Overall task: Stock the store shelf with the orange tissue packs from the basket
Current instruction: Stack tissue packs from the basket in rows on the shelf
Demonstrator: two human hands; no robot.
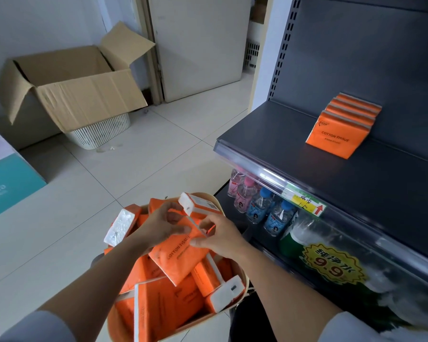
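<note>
A beige basket (pixel 242 280) in the lower middle of the view is full of several orange tissue packs. On top of the pile lies one orange pack (pixel 181 257) printed "COTTON TISSUE". My left hand (pixel 158 225) grips its upper left end. My right hand (pixel 218 238) pinches its right edge. At the right, a row of several orange packs (pixel 341 129) stands upright near the back of the dark grey shelf (pixel 393 183).
Below the shelf stand small water bottles (pixel 260 208) with pink and blue caps and a wrapped bottle pack with a 9.9 sticker (pixel 331 265). An open cardboard box (pixel 72 87) sits on a white plastic basket (pixel 101 132) on the tiled floor at the left.
</note>
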